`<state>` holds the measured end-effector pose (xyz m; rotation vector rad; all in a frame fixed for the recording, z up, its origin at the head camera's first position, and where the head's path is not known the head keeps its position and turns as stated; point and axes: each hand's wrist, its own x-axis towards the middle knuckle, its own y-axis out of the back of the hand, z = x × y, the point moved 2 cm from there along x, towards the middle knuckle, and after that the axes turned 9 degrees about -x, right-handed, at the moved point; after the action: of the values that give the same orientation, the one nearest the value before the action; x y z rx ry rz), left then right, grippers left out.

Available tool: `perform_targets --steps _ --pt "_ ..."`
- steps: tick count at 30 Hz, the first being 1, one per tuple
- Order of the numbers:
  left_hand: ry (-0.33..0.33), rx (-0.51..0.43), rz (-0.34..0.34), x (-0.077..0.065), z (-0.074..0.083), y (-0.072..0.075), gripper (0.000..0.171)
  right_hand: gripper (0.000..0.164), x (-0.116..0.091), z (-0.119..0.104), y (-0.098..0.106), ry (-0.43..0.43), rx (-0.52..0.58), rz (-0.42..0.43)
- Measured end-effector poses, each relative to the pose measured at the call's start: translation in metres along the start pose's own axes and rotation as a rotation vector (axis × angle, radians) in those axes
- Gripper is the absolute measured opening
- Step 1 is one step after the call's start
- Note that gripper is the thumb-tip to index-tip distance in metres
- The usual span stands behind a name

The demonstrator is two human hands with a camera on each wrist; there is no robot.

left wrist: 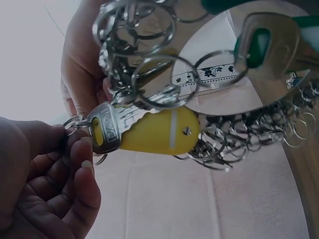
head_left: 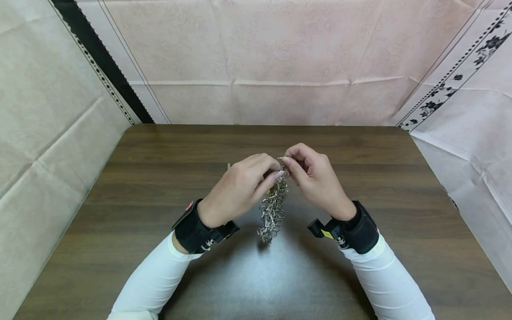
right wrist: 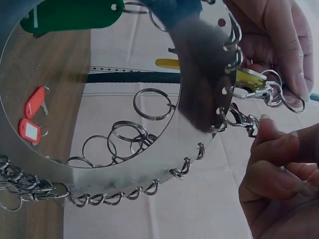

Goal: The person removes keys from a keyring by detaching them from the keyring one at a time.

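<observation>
A flat metal hoop [right wrist: 124, 180], edged with many small clasps and split rings, hangs upright at my hands. In the head view it appears edge-on as a cluster of rings [head_left: 274, 211] below my fingers. Thumb and finger of my left hand [head_left: 244, 182] pinch a small split ring [left wrist: 75, 122]. A silver key [left wrist: 107, 130] and a yellow key tag [left wrist: 162, 132] hang by that ring. Close by, my right hand [head_left: 314, 178] pinches a small metal clasp [right wrist: 244, 119] at the hoop's edge. The exact join between clasp and split ring is unclear.
A green key tag [right wrist: 75, 17] hangs on the hoop. Two red key tags, an upper one [right wrist: 35, 102] and a lower one [right wrist: 30, 131], lie on the wooden table [head_left: 120, 213]; the head view hides them. Pale patterned cloth [head_left: 260, 53] rises around the table.
</observation>
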<state>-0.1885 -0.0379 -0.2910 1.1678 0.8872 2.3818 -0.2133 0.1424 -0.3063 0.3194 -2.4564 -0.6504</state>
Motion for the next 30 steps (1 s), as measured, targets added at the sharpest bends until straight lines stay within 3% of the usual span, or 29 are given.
perform_targets --steps 10,23,30 --pt "-0.018 0.001 0.049 0.0 0.001 0.001 0.006 0.008 0.002 0.002 -0.001 -0.064 -0.091 -0.07" --pt "-0.027 -0.021 0.088 0.001 0.001 0.006 0.005 0.01 0.002 0.007 -0.002 -0.071 -0.238 -0.121" --pt "-0.013 -0.015 0.098 0.001 0.001 0.006 0.006 0.011 -0.001 -0.005 0.006 0.005 -0.144 -0.053"
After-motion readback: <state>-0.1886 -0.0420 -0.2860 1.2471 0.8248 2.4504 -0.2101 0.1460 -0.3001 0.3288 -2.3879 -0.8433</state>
